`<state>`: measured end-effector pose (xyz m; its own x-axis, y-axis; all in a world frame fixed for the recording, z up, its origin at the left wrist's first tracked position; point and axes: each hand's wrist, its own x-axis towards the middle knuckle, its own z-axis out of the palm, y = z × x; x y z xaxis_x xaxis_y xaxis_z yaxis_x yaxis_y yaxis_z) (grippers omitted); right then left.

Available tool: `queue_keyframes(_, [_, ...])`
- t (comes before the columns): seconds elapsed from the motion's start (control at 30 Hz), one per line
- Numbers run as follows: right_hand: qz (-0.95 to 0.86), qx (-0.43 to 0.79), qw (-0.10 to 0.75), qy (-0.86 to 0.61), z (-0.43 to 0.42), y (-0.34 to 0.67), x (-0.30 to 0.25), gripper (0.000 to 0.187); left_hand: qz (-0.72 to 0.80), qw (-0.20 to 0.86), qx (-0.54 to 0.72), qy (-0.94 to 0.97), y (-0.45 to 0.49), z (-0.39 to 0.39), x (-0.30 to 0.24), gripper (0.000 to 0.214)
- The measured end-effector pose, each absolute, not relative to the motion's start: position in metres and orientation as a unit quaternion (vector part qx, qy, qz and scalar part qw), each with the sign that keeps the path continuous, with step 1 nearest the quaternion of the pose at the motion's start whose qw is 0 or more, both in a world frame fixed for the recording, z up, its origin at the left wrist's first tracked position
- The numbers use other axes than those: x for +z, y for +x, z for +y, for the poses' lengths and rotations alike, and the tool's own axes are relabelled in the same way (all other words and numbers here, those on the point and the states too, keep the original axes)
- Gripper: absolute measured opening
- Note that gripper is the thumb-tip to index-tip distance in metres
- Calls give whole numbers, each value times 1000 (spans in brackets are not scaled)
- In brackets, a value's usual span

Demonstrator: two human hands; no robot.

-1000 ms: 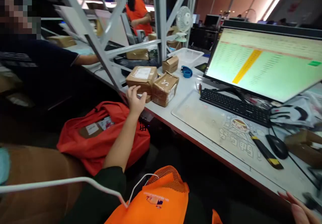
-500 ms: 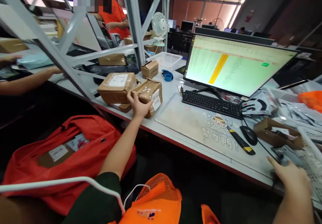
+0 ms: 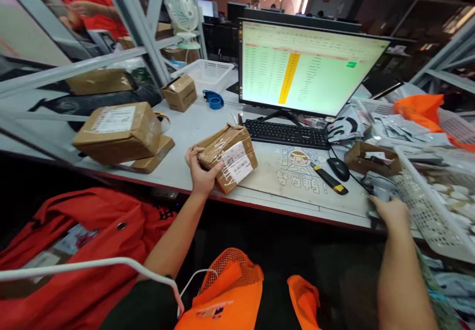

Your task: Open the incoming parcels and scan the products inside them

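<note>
My left hand (image 3: 202, 171) grips a taped cardboard box (image 3: 218, 147) by its left side. The box is tilted over the near edge of the desk mat (image 3: 263, 174), its white label (image 3: 237, 162) turned up towards me. At the right of the desk, my right hand (image 3: 392, 213) is closed around a grey barcode scanner (image 3: 382, 186), whose handle is partly hidden by the fingers. A black-and-yellow utility knife (image 3: 330, 179) and a black mouse (image 3: 338, 169) lie to the left of the scanner.
Left on the desk (image 3: 181, 122) are a larger labelled box (image 3: 122, 137), a small box (image 3: 180, 92) and blue tape (image 3: 214, 100). A monitor (image 3: 300, 72) and keyboard (image 3: 289, 133) stand behind the mat. A white basket (image 3: 426, 211) borders the right; a red bag (image 3: 122, 241) lies below left.
The cardboard box has moved right, away from the larger box and onto the mat, with its label turned more towards me. My right hand has closed around the scanner. The view has swung right.
</note>
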<state>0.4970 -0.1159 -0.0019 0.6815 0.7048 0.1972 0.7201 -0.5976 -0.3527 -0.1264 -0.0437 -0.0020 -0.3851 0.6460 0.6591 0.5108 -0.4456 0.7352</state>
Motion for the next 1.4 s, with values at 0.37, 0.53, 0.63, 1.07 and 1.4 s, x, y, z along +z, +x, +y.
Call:
queue_keyframes(0.37, [-638, -11, 126, -759, 71, 306, 12, 50, 452, -62, 592, 664, -86, -73, -34, 107])
queue_keyframes(0.53, [-675, -37, 115, -728, 108, 283, 4, 53, 515, 83, 589, 616, -93, -81, -61, 129])
queue_keyframes(0.63, [-684, -33, 97, -723, 104, 291, 10, 55, 546, 168, 593, 567, -94, -84, -76, 137])
queue_keyframes(1.07, [-262, 85, 294, -915, -152, 537, -15, 45, 446, 393, 716, 365, -75, -52, -27, 122])
queue_keyframes(1.4, [-290, 243, 550, -745, -140, 444, 19, 63, 414, 412, 734, 347, -45, -40, -19, 125])
